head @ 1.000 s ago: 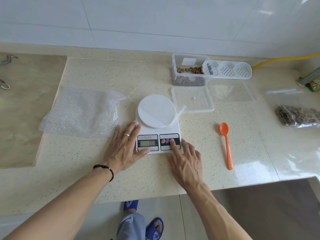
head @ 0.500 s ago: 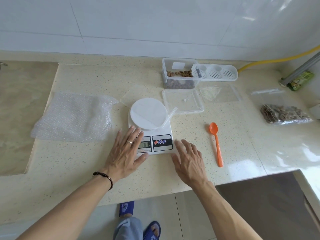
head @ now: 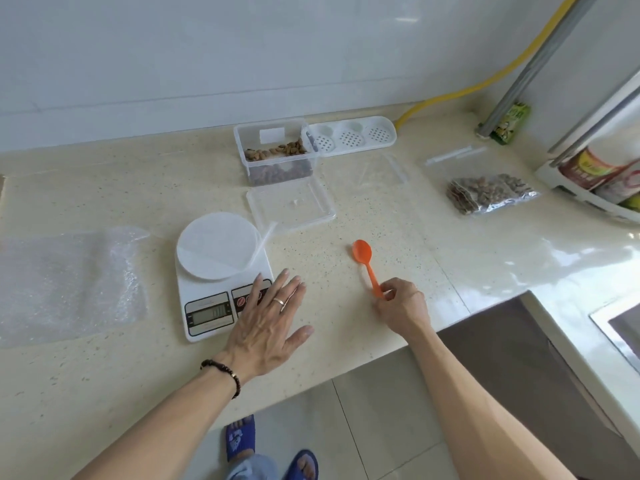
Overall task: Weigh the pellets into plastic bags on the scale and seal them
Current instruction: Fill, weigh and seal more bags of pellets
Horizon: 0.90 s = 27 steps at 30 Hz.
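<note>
While right hand (head: 401, 306) pinches spoon (head: 366, 263) (counter-edge (head: 346, 367) near).

Bench (head: 346, 341) finished in speckled cream. Scale (head: 221, 282) coloured white, buttons marked red. Spoon (head: 363, 258) moulded in orange. Pellets (head: 277, 150) seen as brown. Hose (head: 485, 84) coloured yellow. Slippers (head: 240, 438) coloured blue. Bracelet (head: 225, 372) beaded in dark brown.

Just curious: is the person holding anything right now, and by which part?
The right hand pinches the orange spoon at the end of its handle. The left hand holds nothing.
</note>
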Tool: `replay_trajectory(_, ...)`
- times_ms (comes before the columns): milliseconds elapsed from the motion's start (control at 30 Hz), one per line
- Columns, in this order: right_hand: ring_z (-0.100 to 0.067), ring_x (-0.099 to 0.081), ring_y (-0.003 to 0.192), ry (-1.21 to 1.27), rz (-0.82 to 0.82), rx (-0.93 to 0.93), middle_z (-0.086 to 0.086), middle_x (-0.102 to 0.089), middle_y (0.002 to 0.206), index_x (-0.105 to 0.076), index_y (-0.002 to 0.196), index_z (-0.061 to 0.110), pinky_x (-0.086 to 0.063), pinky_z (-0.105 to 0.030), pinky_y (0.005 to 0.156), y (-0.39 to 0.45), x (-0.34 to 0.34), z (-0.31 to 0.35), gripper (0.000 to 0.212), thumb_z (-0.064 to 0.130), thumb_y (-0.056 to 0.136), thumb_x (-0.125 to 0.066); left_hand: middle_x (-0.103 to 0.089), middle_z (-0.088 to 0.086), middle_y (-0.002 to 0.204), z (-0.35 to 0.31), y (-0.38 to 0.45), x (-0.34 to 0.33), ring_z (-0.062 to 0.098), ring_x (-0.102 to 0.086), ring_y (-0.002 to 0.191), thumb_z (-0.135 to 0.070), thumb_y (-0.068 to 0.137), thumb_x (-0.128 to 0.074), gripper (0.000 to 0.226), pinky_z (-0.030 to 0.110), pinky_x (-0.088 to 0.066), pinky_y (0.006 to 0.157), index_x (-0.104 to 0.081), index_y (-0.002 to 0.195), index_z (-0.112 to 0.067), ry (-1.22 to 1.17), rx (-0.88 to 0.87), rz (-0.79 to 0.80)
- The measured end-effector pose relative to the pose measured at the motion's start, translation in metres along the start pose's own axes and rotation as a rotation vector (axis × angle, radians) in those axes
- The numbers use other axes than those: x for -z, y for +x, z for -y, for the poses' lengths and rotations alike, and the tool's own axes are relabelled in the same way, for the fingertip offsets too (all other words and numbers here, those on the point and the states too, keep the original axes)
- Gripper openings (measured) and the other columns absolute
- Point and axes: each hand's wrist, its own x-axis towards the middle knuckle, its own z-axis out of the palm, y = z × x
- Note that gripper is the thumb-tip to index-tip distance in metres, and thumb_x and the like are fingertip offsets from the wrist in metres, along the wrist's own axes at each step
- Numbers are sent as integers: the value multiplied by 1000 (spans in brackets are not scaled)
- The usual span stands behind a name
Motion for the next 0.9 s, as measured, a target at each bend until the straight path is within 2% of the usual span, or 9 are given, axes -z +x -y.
replay_trajectory(67, -11, -55, 64, 53, 60, -40, 2, -58, 80, -68, 101, 15, -42, -21, 50, 1, 4, 1, 16, 10, 90, -57, -42, 9, 149, -4, 9, 5, 24, -22, 146, -57, 98, -24, 71, 53, -12, 115, -40, 143, -6, 6, -11, -2)
replay_trajectory(167, -14, -56, 66, 215, 62, -32, 1, -59, 78, -68, 98, 12, -47, -24, 55, -2, 1, 14, 9, 12, 91, -63, -45, 8, 147, 1, 17, 19, 23, -23, 144, -56, 97, -28, 69, 51, -12, 115, -43, 142, -6, 14, -7, -16)
replay_trajectory(400, -24, -68, 87, 404, 113, 43, -6, -71, 94, -56, 90, 19, -53, -33, 68, -4, -34, 92, 13, 8, 86, -63, -48, 8, 143, 78, 27, 64, 25, -29, 141, -53, 98, -24, 65, 49, -18, 115, -45, 139, -6, -19, 116, -84)
replay_trajectory(533, -17, -55, 69, 395, 86, 30, -3, -58, 83, -57, 97, 12, -42, -27, 56, 6, -63, 133, 10, 13, 90, -50, -50, 9, 140, 129, 39, 74, 27, -34, 139, -56, 98, -17, 70, 53, -28, 112, -45, 138, -7, -24, 175, -60)
replay_trajectory(600, -16, -54, 67, 382, 88, -13, -1, -58, 78, -61, 95, 12, -42, -28, 58, 11, -73, 147, 15, 24, 88, -56, -50, 10, 141, 147, 47, 73, 29, -34, 139, -57, 97, -13, 73, 53, -29, 112, -44, 139, -6, -39, 175, -39)
replay_trajectory(667, -16, -53, 64, 367, 122, -56, 2, -57, 71, -63, 84, 14, -43, -28, 61, 17, -81, 156, 19, 33, 83, -65, -48, 9, 142, 161, 55, 69, 28, -32, 141, -58, 97, -14, 73, 51, -26, 114, -43, 140, -7, -57, 168, -29)
replay_trajectory(733, -12, -46, 56, 395, 168, -88, 4, -50, 61, -61, 73, 15, -39, -25, 55, 21, -82, 164, 19, 28, 83, -70, -45, 9, 145, 171, 65, 66, 27, -27, 144, -56, 95, -16, 73, 47, -19, 117, -40, 143, -8, -91, 162, -5)
replay_trajectory(833, -10, -44, 54, 425, 222, -70, 3, -50, 60, -67, 76, 11, -38, -23, 53, 25, -78, 173, 10, 16, 84, -70, -38, 6, 150, 176, 82, 70, 23, -17, 147, -55, 89, -9, 76, 41, -5, 119, -31, 147, -11, -170, 143, 62)
replay_trajectory(900, -10, -43, 54, 427, 236, -24, 3, -49, 59, -67, 75, 12, -38, -25, 54, 26, -70, 181, 8, 14, 83, -69, -41, 5, 147, 178, 95, 75, 21, -18, 147, -48, 89, -13, 70, 42, -1, 120, -31, 146, -14, -244, 146, 104)
